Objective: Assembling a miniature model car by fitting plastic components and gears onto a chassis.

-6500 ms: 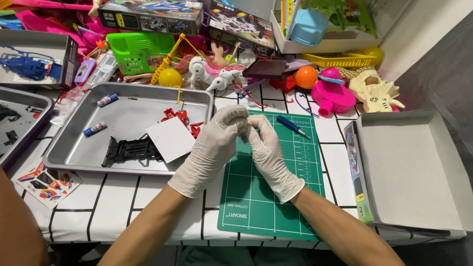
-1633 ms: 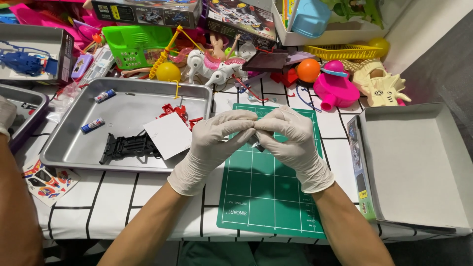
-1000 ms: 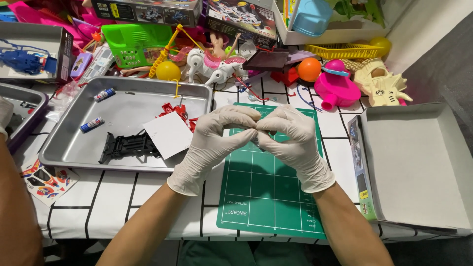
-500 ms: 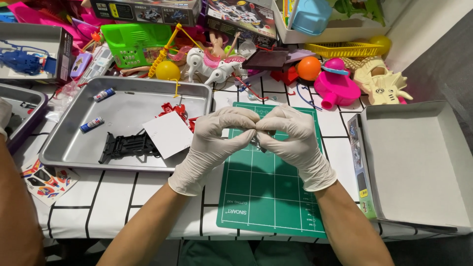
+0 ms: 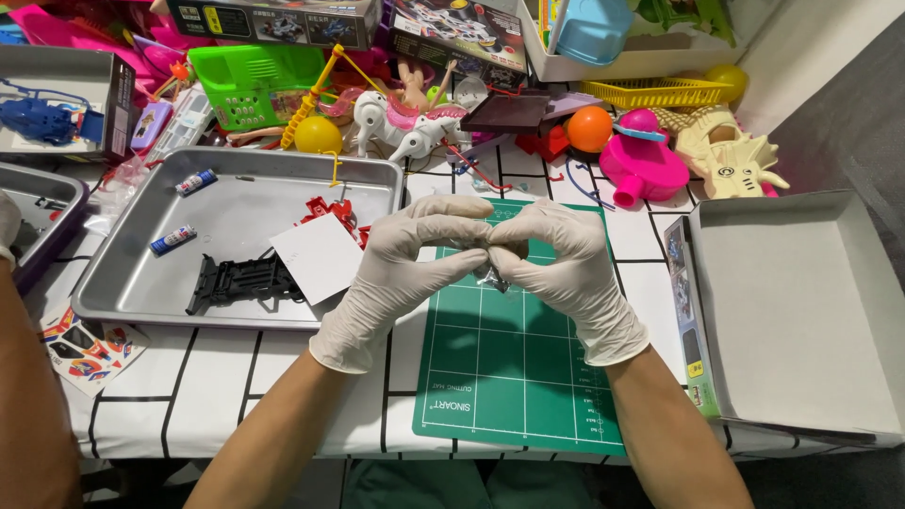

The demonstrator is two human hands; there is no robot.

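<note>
Both of my hands wear white gloves and meet above the green cutting mat [image 5: 509,377]. My left hand [image 5: 405,259] and my right hand [image 5: 556,264] pinch one small clear plastic packet [image 5: 488,275] between their fingertips; most of it is hidden by the fingers. To the left lies a metal tray [image 5: 141,292] holding a black plastic frame [image 5: 236,281], a white card [image 5: 319,256], red parts [image 5: 332,211] and two small tubes [image 5: 175,238].
An open grey cardboard box [image 5: 801,311] sits at the right. Toys crowd the back: a white horse [image 5: 405,127], orange ball [image 5: 589,129], pink toy [image 5: 641,165], green toy [image 5: 250,80]. A sticker sheet [image 5: 90,341] lies at front left. Another person's arm [image 5: 28,396] is at the left edge.
My hands have stayed together over the mat, working the small packet; the fingers shifted slightly. The blue pen seen on the mat earlier is hidden now.
</note>
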